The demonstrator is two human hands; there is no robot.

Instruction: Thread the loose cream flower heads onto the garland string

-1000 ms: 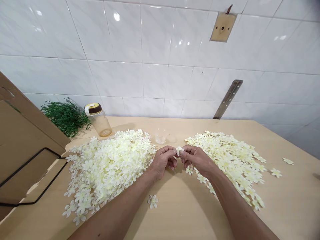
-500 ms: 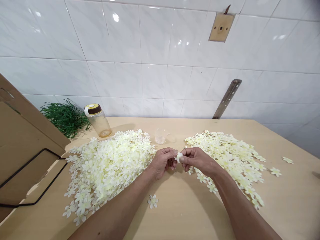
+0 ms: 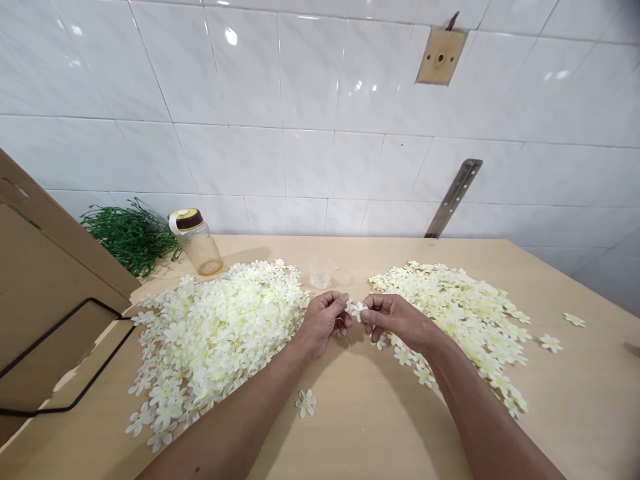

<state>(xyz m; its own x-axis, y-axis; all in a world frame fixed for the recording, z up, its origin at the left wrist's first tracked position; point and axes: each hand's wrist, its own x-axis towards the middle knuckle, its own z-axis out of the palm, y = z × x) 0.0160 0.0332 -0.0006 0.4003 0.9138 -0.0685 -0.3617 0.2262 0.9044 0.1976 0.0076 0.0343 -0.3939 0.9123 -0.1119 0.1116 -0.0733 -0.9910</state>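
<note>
Between my two hands, above the table, is a small white artificial flower (image 3: pixel 357 310). My left hand (image 3: pixel 325 325) pinches its left side with thumb and forefinger. On the other side, the thumb and fingers of my right hand (image 3: pixel 397 321) grip its right edge. Whether it is one blossom or two pressed together, I cannot tell. A large heap of white artificial flowers (image 3: pixel 225 327) lies left of my left hand. A flatter pile of cream flowers (image 3: pixel 460 313) spreads behind and beyond my right hand. One loose flower (image 3: pixel 306 403) rests on the table between my forearms.
A small clear plastic cup (image 3: pixel 321 273) stands just beyond my hands. At the back left are a bottle (image 3: pixel 200 247) with a brown and yellow lid and green artificial stems (image 3: pixel 130 233). A cardboard box (image 3: pixel 50 280) borders the left side. The tiled wall (image 3: pixel 310 160) closes the back.
My hands have drawn slightly apart, and more of the flower's petals show between the fingertips. The piles, cup and bottle stay where they were.
</note>
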